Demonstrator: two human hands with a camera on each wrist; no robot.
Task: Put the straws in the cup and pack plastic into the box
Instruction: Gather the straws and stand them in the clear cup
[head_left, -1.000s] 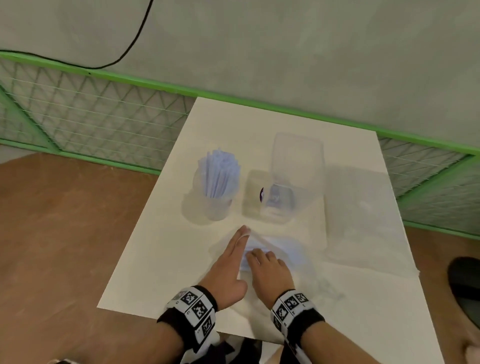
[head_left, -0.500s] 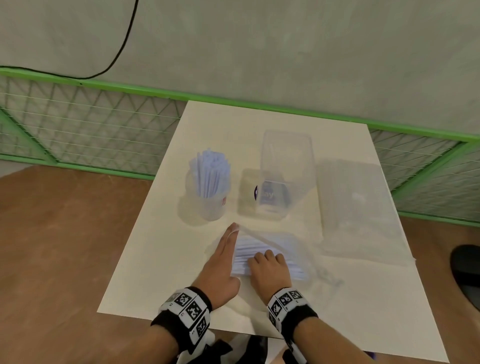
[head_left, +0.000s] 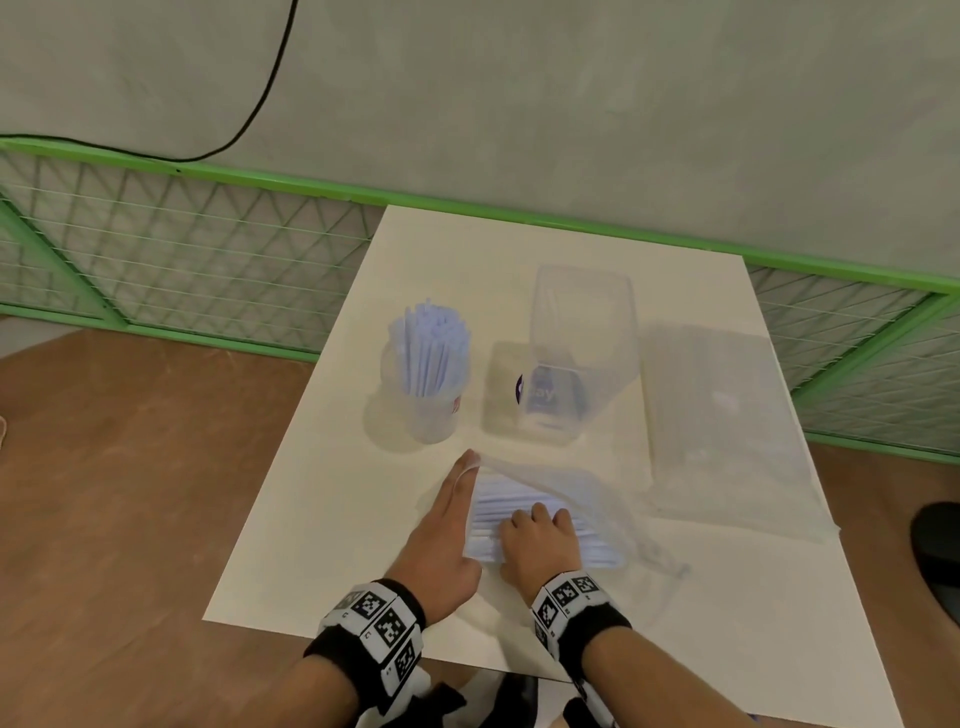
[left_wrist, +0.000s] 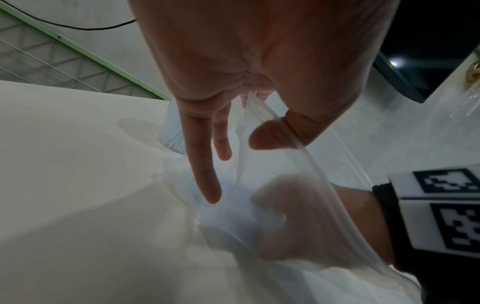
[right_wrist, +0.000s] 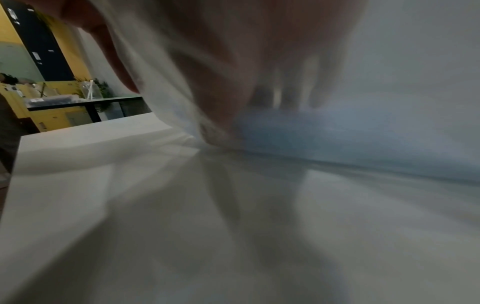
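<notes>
A: Straws (head_left: 428, 353) first, in the head view: how many are in?

B: A full bunch stands upright in the clear cup (head_left: 423, 400) on the worktop (head_left: 322, 519). A second bundle of straws (head_left: 511, 512) lies inside a clear plastic bag (head_left: 587, 499) near the front edge, so I judge that half undone.

A: And the box?

B: The clear box (head_left: 579, 353) stands just right of the cup. Something with a dark printed label sits low in it; I cannot tell what. Another flat plastic bag (head_left: 727, 421) lies right of the box, unpacked.

A: The hands?

B: The left hand (head_left: 441, 535) lies with straight fingers along the bag's mouth. The right hand (head_left: 537, 543) is inside the bag, fingers curled on the bundle.

A: Left wrist view?

B: The left hand (left_wrist: 246, 82) has its thumb hooked under the bag's thick rim (left_wrist: 306, 160), lifting it, other fingers straight. The right hand (left_wrist: 306, 218) shows hazily through the film.

A: Right wrist?

B: Blurred. The fingers (right_wrist: 259, 98) curl onto pale blue straws (right_wrist: 337, 139) lying on the worktop (right_wrist: 155, 226). Pulling these out, cupping them and boxing both bags remains.
</notes>
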